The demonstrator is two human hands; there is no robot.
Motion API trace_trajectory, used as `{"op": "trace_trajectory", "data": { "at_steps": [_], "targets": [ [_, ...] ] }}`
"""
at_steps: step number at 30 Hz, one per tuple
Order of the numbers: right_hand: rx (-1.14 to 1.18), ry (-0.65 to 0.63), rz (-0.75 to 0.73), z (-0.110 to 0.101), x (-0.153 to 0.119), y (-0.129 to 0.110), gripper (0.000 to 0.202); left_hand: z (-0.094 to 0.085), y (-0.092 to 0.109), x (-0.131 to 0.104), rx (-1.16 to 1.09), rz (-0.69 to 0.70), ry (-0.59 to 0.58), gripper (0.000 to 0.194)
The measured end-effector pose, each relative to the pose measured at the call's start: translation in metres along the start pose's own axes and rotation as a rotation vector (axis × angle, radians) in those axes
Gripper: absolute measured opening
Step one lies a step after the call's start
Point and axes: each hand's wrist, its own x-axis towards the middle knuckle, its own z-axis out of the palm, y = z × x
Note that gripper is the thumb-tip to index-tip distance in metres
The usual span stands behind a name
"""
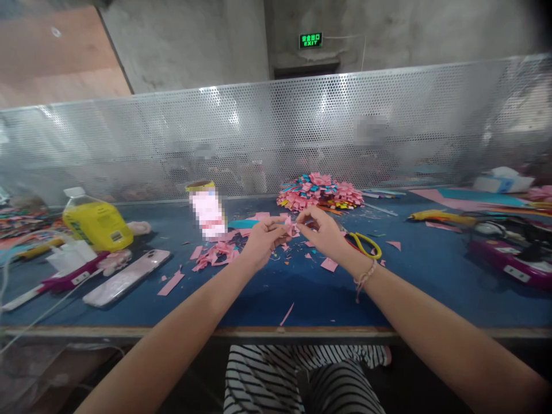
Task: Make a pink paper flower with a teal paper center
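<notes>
We pinch the pink paper (289, 226) in our left hand (263, 239) — it sits just left of our right hand's (322, 231) fingertips, whose grip we cannot tell.

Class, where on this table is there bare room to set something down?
The widest bare patch of blue tabletop lies between the right forearm and the purple object at right. Another lies between the forearms near the front edge, broken by a pink sliver. Crowded: around the left hand and right hand, among pink scraps, and at left, with the bottle and phone.
</notes>
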Motion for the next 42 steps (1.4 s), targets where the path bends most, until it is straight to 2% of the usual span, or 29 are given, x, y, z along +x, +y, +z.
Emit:
{"op": "trace_trajectory", "data": {
  "at_steps": [4, 10, 19, 29, 42],
  "targets": [
    [0.108, -0.055, 0.117, 0.0023, 0.0001, 0.0015, 0.003, -0.0009, -0.0012, 0.0017, -0.05, -0.021, 0.018, 0.019],
    [0.222, -0.127, 0.204, 0.0018, 0.0026, 0.0016, 0.006, -0.0009, -0.0007, 0.0012, -0.111, -0.073, 0.006, 0.016],
    [0.499, -0.128, 0.442, 0.007, 0.0011, 0.0013, 0.013, -0.0004, -0.0009, 0.0004, -0.118, -0.096, -0.022, 0.016],
    [0.68, -0.136, 0.455, 0.0075, -0.0008, -0.0008, 0.018, -0.0018, -0.001, 0.0012, -0.151, -0.144, -0.028, 0.015],
    [0.758, -0.139, 0.475, 0.0096, -0.0017, -0.0028, 0.018, -0.0009, -0.0027, 0.0019, -0.188, -0.133, -0.048, 0.015]
  ]
}}
